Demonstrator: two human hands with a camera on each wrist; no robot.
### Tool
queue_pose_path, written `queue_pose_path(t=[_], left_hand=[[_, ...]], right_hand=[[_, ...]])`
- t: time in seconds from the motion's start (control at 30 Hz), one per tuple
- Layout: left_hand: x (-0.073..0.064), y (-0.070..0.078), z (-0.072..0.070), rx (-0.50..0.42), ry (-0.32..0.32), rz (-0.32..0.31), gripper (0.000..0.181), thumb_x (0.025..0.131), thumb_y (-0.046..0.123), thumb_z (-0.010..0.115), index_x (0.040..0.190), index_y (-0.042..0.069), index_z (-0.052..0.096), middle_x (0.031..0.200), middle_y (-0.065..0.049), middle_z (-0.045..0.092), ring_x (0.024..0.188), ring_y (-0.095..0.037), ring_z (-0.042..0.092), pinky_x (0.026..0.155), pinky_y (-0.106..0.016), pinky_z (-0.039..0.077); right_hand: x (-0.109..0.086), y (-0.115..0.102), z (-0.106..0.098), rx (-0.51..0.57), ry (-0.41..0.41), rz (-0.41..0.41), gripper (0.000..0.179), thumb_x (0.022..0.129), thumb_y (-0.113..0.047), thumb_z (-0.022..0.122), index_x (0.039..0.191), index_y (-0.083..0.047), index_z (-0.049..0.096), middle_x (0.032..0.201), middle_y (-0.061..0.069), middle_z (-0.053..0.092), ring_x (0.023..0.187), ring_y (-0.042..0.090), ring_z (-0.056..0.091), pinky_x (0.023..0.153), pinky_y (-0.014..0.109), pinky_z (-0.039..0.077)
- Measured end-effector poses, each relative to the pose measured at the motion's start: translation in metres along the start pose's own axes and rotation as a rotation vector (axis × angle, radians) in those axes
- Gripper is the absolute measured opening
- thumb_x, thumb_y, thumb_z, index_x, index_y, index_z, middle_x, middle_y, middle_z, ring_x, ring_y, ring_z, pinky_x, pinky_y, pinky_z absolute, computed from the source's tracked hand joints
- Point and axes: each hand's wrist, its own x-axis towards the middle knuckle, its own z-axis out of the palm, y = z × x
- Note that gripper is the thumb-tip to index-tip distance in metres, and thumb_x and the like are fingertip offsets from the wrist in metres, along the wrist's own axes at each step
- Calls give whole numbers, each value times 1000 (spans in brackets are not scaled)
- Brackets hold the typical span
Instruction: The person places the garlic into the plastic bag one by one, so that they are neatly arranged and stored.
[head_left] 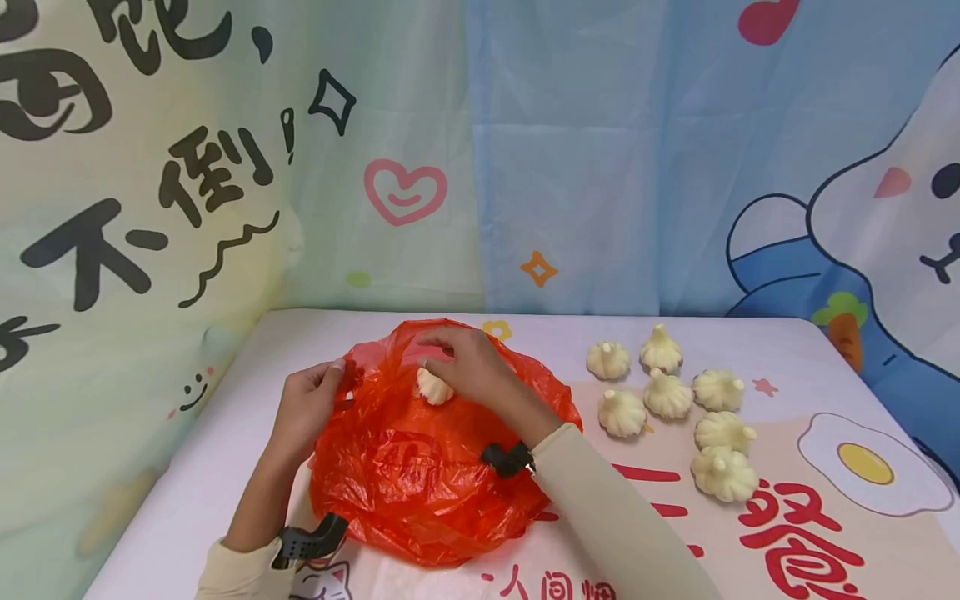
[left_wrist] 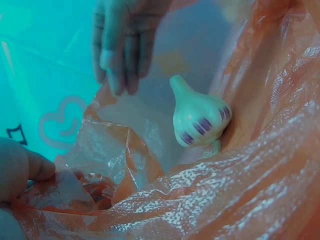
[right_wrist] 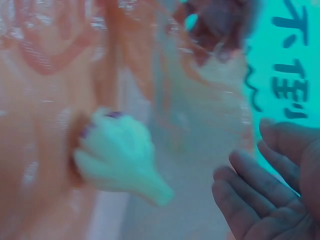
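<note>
A red plastic bag (head_left: pixel 405 492) lies on the table with its mouth spread, and my left hand (head_left: pixel 303 410) pinches its left edge between thumb and fingers. One garlic bulb (head_left: pixel 433 388), pale with purple streaks at its root end, is at the bag's mouth. My right hand (head_left: pixel 474 363) hovers over the far side of the mouth, holding nothing. In the right wrist view its fingers (right_wrist: pixel 250 190) are relaxed and apart from the bulb (right_wrist: pixel 120 155). The left wrist view shows the bulb (left_wrist: pixel 200 117) against the bag's film (left_wrist: pixel 240 195), near the left thumb (left_wrist: pixel 37 167).
Several more garlic bulbs (head_left: pixel 669 394) lie loose on the table right of the bag. The table cover (head_left: pixel 810 375) is printed with a fried egg and red characters. A printed cloth (head_left: pixel 570 183) hangs behind the table.
</note>
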Motion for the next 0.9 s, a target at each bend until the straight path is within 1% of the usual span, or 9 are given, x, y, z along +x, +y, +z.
queue_pose_path(t=[0.17,0.33,0.47,0.53,0.67,0.73,0.9], left_hand=[[-1,2,-2,2,5,-2,52,104,41,43,129,-2,59,119,-21,63,102,-32,66,79,-35,56],[-2,3,-1,-12,1,-6,51,104,39,43,130,-3,58,120,-22,63,103,-33,66,80,-37,56],[-2,4,1,-30,0,-4,50,104,37,44,129,-4,58,120,-23,63,103,-33,66,81,-37,55],[-1,4,2,-31,1,-2,50,104,37,44,128,-4,59,119,-23,63,103,-33,65,82,-37,55],[0,4,2,-18,7,0,51,104,39,43,129,-3,58,119,-22,63,103,-33,65,81,-36,55],[0,2,1,-11,11,0,51,104,39,42,130,-3,58,120,-22,63,103,-33,65,80,-36,56],[-2,2,-1,-10,12,1,52,104,39,42,129,-3,58,119,-22,63,103,-33,65,80,-35,56]], right_hand=[[-10,-10,-16,73,-44,-78,31,94,-20,66,125,-15,66,121,0,65,111,19,61,92,31,50],[-19,-12,-32,104,-34,-142,28,94,-15,67,122,-11,68,117,5,68,105,17,64,90,29,51],[-26,-13,-51,82,-6,-152,26,93,-14,68,119,-10,69,113,2,69,102,12,64,89,28,52],[-30,-13,-62,66,7,-160,27,93,-14,68,119,-9,69,112,1,69,102,13,65,88,29,53],[-39,-14,-81,62,22,-156,28,93,-13,67,120,-6,67,114,5,68,104,17,65,88,34,53],[-44,-13,-87,56,31,-153,28,93,-12,66,121,-5,67,115,7,68,105,19,65,88,36,53],[-58,1,-93,29,77,-149,26,92,-11,67,118,-6,69,114,5,68,104,19,66,86,35,54]])
